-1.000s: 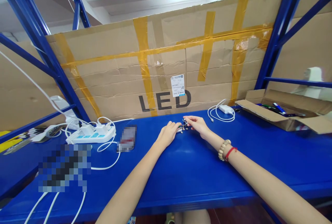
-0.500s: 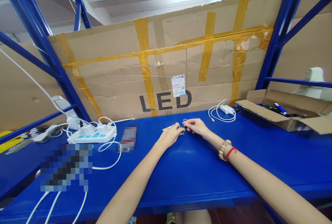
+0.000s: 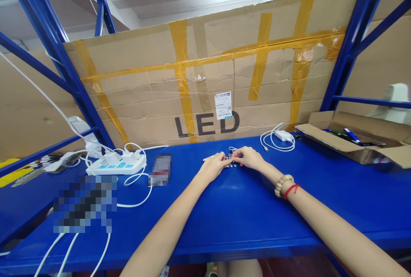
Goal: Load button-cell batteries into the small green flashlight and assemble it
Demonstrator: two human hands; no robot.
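Fiddly handling, I reckon: left hand (image 3: 213, 167) and right hand (image 3: 249, 157) at tiny bits (image 3: 235, 165), can't tell either grip; next probably needs finesse.

Tabletop (image 3: 237, 217), 6 o'clock: deep blue. Cardboard (image 3: 147, 101), 12: brown, striped with amber tape (image 3: 182, 82). Wrist cord (image 3: 290, 190), 4: red.

Small parts (image 3: 235, 165) on the table (image 3: 244, 217) — power strip (image 3: 119, 167) left, box (image 3: 356, 155) right, cardboard panel (image 3: 150, 101) behind.

wht pwr strip (image 3: 121, 168) w/ plugs (image 3: 111, 159), charger (image 3: 284, 135) nr open cardbd box (image 3: 346, 151)
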